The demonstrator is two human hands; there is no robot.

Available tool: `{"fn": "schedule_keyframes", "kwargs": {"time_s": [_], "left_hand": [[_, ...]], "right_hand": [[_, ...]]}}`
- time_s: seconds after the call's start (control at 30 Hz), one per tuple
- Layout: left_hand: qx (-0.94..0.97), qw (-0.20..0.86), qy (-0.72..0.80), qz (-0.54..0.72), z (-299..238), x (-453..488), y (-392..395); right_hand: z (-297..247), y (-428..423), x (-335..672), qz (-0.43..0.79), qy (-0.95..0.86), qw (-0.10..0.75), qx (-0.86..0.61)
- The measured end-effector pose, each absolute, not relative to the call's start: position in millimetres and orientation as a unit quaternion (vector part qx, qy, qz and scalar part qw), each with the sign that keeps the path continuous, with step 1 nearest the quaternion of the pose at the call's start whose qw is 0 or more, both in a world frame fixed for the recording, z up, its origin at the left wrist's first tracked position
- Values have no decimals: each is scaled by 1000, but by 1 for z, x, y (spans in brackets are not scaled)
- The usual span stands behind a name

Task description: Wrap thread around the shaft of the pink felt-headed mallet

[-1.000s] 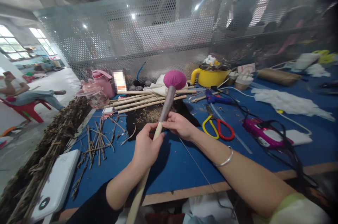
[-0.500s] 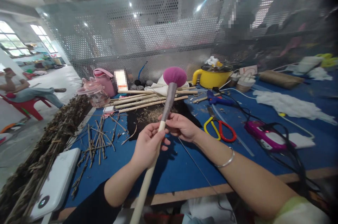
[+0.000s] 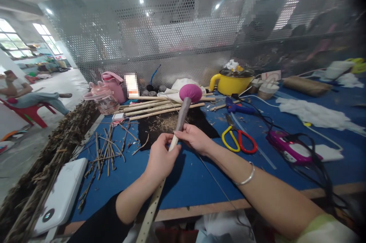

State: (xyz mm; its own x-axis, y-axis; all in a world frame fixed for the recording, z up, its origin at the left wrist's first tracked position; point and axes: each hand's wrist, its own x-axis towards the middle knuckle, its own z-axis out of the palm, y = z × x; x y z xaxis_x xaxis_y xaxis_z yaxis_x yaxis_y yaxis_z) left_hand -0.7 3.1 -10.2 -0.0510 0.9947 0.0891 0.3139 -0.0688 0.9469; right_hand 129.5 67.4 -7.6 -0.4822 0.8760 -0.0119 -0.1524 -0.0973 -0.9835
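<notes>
Avoid spindly brown twigs [image 3: 107,151] left of the round magenta fabric head [image 3: 190,93]. Nearer than the head, gripping long pale dark-spotted stick [image 3: 153,205] in left hand [image 3: 160,156], pinching at its grey neck [image 3: 184,111] in right hand [image 3: 196,139]; best to keep thin dark thread [image 3: 213,176] taut across bare blue desk [image 3: 197,193] and its brown front edge [image 3: 204,207], clear of yellow-and-red-handled scissors [image 3: 248,144] right of the head.

A glue gun [image 3: 241,109], scissors [image 3: 239,136] and wooden sticks [image 3: 157,107] on a worktable [image 3: 194,193] mark this as a craft workshop.
</notes>
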Motion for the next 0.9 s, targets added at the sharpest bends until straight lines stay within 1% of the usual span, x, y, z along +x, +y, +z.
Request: {"fn": "schedule_keyframes", "kwargs": {"time_s": [0.1, 0.2, 0.33, 0.63, 0.8, 0.9], "left_hand": [[531, 463, 535, 467, -4, -2, 5], [499, 502, 491, 509, 2, -2, 7], [466, 523, 470, 537, 5, -4, 9], [430, 558, 446, 551, 9, -2, 8], [419, 587, 403, 563, 8, -3, 5], [438, 608, 375, 546, 9, -4, 4]], "right_hand": [[-6, 70, 135, 663, -570, 388, -291], [-3, 72, 140, 686, -562, 383, -260], [0, 71, 140, 700, -532, 390, -272], [-5, 72, 139, 662, -531, 429, -309], [-3, 70, 137, 683, -526, 410, -298], [1, 69, 138, 699, -521, 403, -279]]}}
